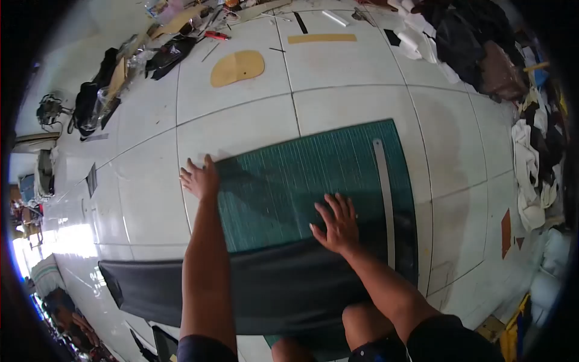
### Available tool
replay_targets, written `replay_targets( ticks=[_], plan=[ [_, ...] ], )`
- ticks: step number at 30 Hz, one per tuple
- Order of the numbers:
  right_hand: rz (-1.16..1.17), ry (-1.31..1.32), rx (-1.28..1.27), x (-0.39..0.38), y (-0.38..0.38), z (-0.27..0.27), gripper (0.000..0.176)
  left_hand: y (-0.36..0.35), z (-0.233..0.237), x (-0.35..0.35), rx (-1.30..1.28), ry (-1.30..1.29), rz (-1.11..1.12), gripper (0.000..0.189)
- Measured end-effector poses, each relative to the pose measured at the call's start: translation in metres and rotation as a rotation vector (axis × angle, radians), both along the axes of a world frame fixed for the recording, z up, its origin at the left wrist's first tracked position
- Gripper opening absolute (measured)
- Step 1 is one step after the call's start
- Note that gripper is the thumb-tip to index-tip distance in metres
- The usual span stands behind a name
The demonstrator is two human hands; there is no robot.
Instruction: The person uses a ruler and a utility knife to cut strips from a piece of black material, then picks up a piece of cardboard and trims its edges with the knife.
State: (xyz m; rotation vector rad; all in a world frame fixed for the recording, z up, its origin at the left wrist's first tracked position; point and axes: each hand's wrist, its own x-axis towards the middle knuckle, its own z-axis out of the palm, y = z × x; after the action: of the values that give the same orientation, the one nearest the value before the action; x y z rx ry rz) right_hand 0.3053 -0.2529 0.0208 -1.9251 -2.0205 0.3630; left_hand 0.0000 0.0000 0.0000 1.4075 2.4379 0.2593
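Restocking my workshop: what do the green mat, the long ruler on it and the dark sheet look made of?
Green mat: probably matte rubbery plastic, printed with a grid. Ruler: likely metal, pale grey, straight and thin. Dark sheet: limp, dull, perhaps leather or synthetic.

"Could you see the whole green gridded cutting mat [301, 181]?"

"No. Its near edge lay under the dark grey fabric sheet [271, 289], and the person's bare knees [362, 320] hid the sheet's near edge."

"And the tangled heap of dark and white clothes [476, 42]?"

"Blurred and cut off at the side. I couldn't tell the pieces apart."
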Motion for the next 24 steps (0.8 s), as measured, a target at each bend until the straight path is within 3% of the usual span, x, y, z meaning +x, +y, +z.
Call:
replay_targets(
  ticks=[2, 3, 8, 11, 15, 19, 20, 24],
  plan=[
    [0.011, -0.013, -0.079, 0.006, -0.045, 0.033, 0.056, -0.026, 0.008, 0.051, -0.051, 0.048, 0.19, 0.092],
    [0.016, 0.024, -0.029, -0.016, 0.055, -0.013, 0.055, 0.078, -0.011, 0.035, 0.038, 0.131, 0.204, 0.092],
    [-0.007, -0.025, -0.174, -0.008, 0.043, 0.0, 0.052, 0.051, -0.033, 0.05, 0.033, 0.166, 0.196, 0.091],
    [0.024, -0.018, -0.099, -0.008, 0.056, 0.002, 0.047, 0.057, -0.026, 0.052, -0.075, 0.19, 0.197, 0.088],
    [-0.042, 0.056, -0.187, -0.01, 0.104, 0.033, 0.041, 0.063, -0.011, 0.053, -0.114, 0.169, 0.183, 0.088],
    [0.004, 0.254, 0.016, 0.0, 0.278, 0.014, 0.03, 0.069, -0.003, 0.055, -0.19, 0.124, 0.204, 0.09],
    [0.024, 0.2, 0.135, -0.007, 0.34, 0.018, 0.023, 0.067, -0.004, 0.055, -0.192, 0.13, 0.199, 0.09],
    [0.104, 0.143, 0.352, -0.037, 0.563, -0.015, 0.028, 0.074, -0.004, 0.055, -0.179, 0.115, 0.193, 0.09]
  ],
)
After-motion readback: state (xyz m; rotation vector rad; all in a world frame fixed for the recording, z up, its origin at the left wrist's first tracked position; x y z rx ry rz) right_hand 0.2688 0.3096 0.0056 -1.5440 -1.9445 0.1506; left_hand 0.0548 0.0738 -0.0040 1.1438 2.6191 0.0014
